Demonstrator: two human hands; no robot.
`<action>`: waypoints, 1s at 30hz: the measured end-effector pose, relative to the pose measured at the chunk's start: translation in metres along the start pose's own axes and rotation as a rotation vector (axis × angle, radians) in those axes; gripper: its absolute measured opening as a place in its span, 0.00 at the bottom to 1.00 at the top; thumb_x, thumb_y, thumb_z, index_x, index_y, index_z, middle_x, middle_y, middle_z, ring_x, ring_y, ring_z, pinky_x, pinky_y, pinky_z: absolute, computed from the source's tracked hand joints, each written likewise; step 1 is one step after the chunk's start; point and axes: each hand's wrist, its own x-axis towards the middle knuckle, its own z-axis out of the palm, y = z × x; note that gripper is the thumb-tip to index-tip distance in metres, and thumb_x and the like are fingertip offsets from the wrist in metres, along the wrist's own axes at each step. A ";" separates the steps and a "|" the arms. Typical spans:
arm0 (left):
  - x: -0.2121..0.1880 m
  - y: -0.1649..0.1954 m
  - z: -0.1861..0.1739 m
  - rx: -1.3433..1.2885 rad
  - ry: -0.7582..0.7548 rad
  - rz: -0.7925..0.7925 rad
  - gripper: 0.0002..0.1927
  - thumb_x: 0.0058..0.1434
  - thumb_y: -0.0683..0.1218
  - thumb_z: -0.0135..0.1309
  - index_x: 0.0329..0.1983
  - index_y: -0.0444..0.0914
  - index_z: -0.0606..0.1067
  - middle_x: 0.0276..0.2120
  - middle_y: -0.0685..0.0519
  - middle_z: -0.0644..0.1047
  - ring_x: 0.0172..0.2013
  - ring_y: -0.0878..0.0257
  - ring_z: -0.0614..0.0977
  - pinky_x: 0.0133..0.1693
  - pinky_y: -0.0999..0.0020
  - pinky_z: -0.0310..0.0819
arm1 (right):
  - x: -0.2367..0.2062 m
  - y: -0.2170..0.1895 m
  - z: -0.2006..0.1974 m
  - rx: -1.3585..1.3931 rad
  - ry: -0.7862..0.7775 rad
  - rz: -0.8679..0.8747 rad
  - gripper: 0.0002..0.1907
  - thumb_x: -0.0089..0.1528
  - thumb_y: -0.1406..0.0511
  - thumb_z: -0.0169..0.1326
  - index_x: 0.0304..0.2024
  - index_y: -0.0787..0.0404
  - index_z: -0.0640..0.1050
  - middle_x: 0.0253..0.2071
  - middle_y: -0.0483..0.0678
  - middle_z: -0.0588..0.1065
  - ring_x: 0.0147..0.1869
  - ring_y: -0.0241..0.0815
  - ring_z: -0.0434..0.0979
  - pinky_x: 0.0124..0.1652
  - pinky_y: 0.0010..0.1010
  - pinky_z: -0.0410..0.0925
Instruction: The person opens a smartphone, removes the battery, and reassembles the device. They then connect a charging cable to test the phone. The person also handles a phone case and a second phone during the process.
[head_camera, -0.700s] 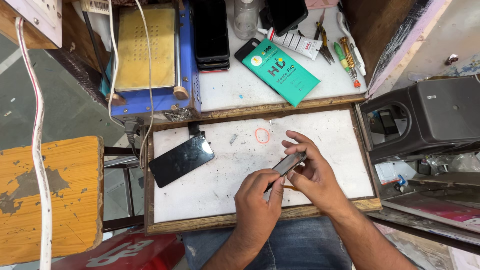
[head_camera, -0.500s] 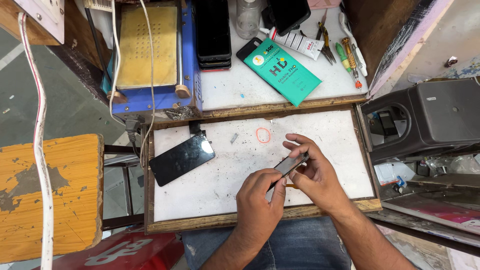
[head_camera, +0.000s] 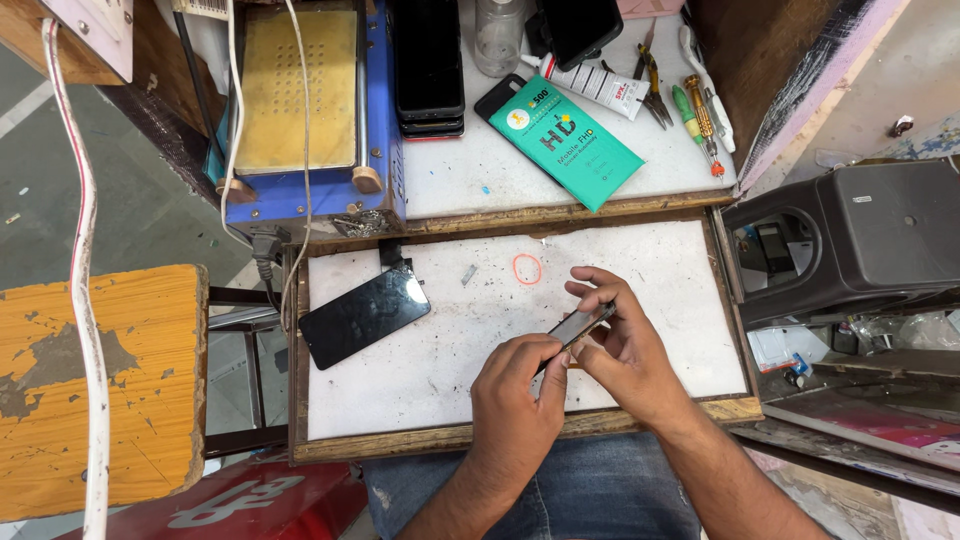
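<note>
From the head camera, looking down, I had both hands over the white work board (head_camera: 420, 370), near its front edge and to the right of its middle. My right hand (head_camera: 625, 350) was curled around a small dark phone (head_camera: 580, 325), fingers wrapped behind it and the thumb along its near side, so it sat tilted, one end raised toward the far right. My left hand (head_camera: 515, 400) was closed in a loose fist just beside it, the thumb and forefinger pinched at the phone's lower left end; whether a thin tool was between them I could not tell. The two hands touched at that end.

On the board, well to the left of my hands, a black screen panel (head_camera: 362, 315) lay flat and askew, with its flex strip pointing to the far edge. A small orange rubber band (head_camera: 527, 268) lay just beyond my right fingers. On the upper shelf stood a blue heating plate (head_camera: 300, 100), a stack of black phones (head_camera: 428, 65), a green flat packet (head_camera: 566, 140), a glue tube (head_camera: 590, 82), pliers (head_camera: 652, 85) and screwdrivers (head_camera: 698, 115). A yellow wooden stool (head_camera: 100, 390) stood at my left.
</note>
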 end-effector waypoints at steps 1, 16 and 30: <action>-0.001 0.000 0.001 0.012 0.008 0.020 0.07 0.62 0.38 0.61 0.42 0.34 0.77 0.39 0.47 0.82 0.42 0.54 0.86 0.42 0.62 0.83 | -0.001 0.001 0.001 0.030 0.020 0.008 0.23 0.53 0.78 0.49 0.50 0.59 0.65 0.69 0.57 0.57 0.79 0.55 0.55 0.61 0.47 0.71; 0.005 0.006 -0.008 -0.139 -0.052 -0.120 0.07 0.59 0.37 0.58 0.40 0.34 0.78 0.39 0.47 0.82 0.42 0.56 0.86 0.43 0.63 0.82 | -0.002 -0.001 0.007 0.074 0.061 0.016 0.24 0.51 0.79 0.49 0.49 0.59 0.64 0.68 0.56 0.57 0.79 0.54 0.55 0.57 0.42 0.75; 0.009 0.013 -0.009 -0.045 0.004 -0.093 0.07 0.53 0.37 0.59 0.31 0.36 0.72 0.31 0.49 0.79 0.32 0.55 0.85 0.35 0.62 0.78 | -0.010 -0.010 0.005 -0.104 -0.022 -0.004 0.24 0.55 0.77 0.52 0.51 0.57 0.65 0.70 0.55 0.57 0.79 0.53 0.55 0.66 0.48 0.65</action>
